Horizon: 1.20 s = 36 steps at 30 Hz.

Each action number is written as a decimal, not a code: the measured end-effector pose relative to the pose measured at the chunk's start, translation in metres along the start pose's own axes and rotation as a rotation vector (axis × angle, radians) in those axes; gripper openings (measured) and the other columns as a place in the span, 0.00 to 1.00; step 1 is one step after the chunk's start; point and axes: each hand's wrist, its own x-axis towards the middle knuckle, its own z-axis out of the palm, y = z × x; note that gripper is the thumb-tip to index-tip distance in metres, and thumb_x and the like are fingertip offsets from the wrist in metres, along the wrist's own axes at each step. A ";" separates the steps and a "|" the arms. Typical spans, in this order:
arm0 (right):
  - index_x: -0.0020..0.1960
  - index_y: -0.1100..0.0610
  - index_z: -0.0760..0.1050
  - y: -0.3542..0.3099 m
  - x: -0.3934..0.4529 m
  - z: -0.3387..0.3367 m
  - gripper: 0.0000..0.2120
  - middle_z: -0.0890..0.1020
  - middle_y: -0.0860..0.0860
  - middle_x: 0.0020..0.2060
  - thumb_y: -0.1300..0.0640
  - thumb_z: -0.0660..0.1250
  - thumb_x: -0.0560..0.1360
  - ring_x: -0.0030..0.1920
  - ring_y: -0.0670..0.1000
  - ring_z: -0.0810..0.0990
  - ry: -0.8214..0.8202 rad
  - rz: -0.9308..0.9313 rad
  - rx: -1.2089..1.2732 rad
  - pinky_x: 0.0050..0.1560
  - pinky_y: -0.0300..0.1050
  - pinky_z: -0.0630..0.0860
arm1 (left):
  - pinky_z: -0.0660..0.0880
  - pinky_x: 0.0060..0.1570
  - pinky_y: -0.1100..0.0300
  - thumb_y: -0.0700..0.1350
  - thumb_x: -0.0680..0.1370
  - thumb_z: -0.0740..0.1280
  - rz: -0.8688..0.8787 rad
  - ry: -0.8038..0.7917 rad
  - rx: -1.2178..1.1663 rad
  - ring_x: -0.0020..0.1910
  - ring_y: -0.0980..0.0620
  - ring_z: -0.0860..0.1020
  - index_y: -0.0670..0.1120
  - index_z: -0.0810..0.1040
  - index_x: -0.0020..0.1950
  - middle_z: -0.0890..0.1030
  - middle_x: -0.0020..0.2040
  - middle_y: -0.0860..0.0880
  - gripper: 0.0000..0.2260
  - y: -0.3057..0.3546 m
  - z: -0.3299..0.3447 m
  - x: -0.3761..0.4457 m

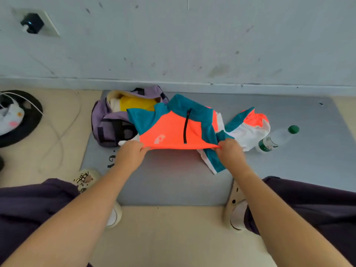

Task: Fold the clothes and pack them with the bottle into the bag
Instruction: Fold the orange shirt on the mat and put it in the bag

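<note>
Item one: a jacket (173,130) in orange, teal and white, with a black zip and a pale logo on the orange panel. We see it partly lifted off a grey mat (173,182) on the floor, its far edge lying over the bag and one sleeve trailing to the right across the mat.

Item two: the left hand (131,154), its fingers curled round the jacket's near hem at the left corner.

Item three: the right hand (230,151), its fingers pinching the same hem at the right, so that the orange edge is stretched between the two hands.

Item four: a lilac bag (113,124) with black straps, lying open at the mat's far left corner, close to the wall. We note a yellow garment (137,104) inside it, with something cream beside that.

Item five: a clear plastic bottle (275,138) with a green cap and green label, on its side on the mat, just beside the end of the jacket's sleeve.

Item six: dark trousers and pale shoes, at the mat's near edge.

Item seven: a white cable (61,139), looped on the beige floor left of the mat.
</note>
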 end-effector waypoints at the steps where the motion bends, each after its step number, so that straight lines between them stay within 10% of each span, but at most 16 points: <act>1: 0.44 0.69 0.79 0.005 -0.008 0.019 0.10 0.80 0.66 0.44 0.61 0.66 0.76 0.47 0.65 0.78 -0.076 0.023 -0.006 0.41 0.48 0.64 | 0.68 0.40 0.47 0.49 0.80 0.66 -0.038 -0.057 0.005 0.40 0.39 0.76 0.37 0.77 0.35 0.79 0.37 0.37 0.19 -0.006 0.019 -0.009; 8: 0.54 0.64 0.79 0.036 -0.038 0.103 0.12 0.81 0.60 0.53 0.57 0.61 0.79 0.55 0.59 0.79 -0.531 0.227 -0.101 0.51 0.47 0.73 | 0.73 0.53 0.52 0.56 0.80 0.63 -0.157 -0.612 0.163 0.56 0.42 0.78 0.43 0.81 0.57 0.81 0.56 0.42 0.18 -0.024 0.111 -0.047; 13: 0.50 0.58 0.78 0.037 -0.020 0.114 0.17 0.81 0.54 0.43 0.44 0.69 0.74 0.45 0.55 0.80 -0.983 0.167 -0.322 0.45 0.44 0.76 | 0.72 0.30 0.65 0.70 0.66 0.70 -0.318 -1.164 0.280 0.32 0.50 0.81 0.46 0.77 0.46 0.83 0.43 0.48 0.28 -0.016 0.116 -0.024; 16: 0.53 0.58 0.76 0.036 0.001 0.120 0.18 0.79 0.55 0.50 0.44 0.67 0.75 0.55 0.56 0.79 -0.856 0.118 -0.342 0.53 0.48 0.76 | 0.73 0.34 0.62 0.68 0.74 0.61 -0.299 -0.926 0.184 0.36 0.48 0.83 0.46 0.78 0.40 0.83 0.38 0.47 0.25 -0.013 0.117 0.004; 21: 0.62 0.57 0.71 0.011 0.031 0.144 0.18 0.76 0.55 0.55 0.50 0.65 0.76 0.57 0.59 0.75 -0.375 -0.030 -0.139 0.50 0.52 0.75 | 0.73 0.56 0.49 0.58 0.78 0.62 -0.507 -0.255 -0.100 0.60 0.39 0.75 0.45 0.77 0.58 0.77 0.61 0.40 0.18 -0.025 0.122 0.046; 24: 0.72 0.53 0.64 -0.007 0.046 0.160 0.34 0.72 0.54 0.65 0.45 0.71 0.71 0.66 0.58 0.69 -0.227 -0.166 -0.189 0.59 0.55 0.72 | 0.64 0.69 0.45 0.58 0.77 0.65 -0.514 -0.226 -0.204 0.75 0.41 0.61 0.49 0.61 0.77 0.61 0.76 0.40 0.32 -0.041 0.126 0.059; 30: 0.78 0.55 0.53 -0.020 0.092 0.188 0.46 0.58 0.55 0.77 0.38 0.71 0.69 0.78 0.55 0.53 -0.298 -0.187 -0.274 0.73 0.56 0.56 | 0.56 0.74 0.44 0.64 0.76 0.64 -0.385 -0.222 -0.169 0.79 0.44 0.49 0.56 0.49 0.80 0.46 0.81 0.44 0.38 -0.073 0.136 0.105; 36: 0.73 0.54 0.61 -0.031 0.122 0.197 0.43 0.70 0.54 0.65 0.35 0.71 0.66 0.68 0.56 0.67 -0.307 -0.248 -0.379 0.69 0.57 0.59 | 0.52 0.76 0.47 0.66 0.73 0.66 -0.382 -0.199 -0.305 0.80 0.43 0.48 0.61 0.44 0.79 0.47 0.81 0.41 0.43 -0.086 0.129 0.177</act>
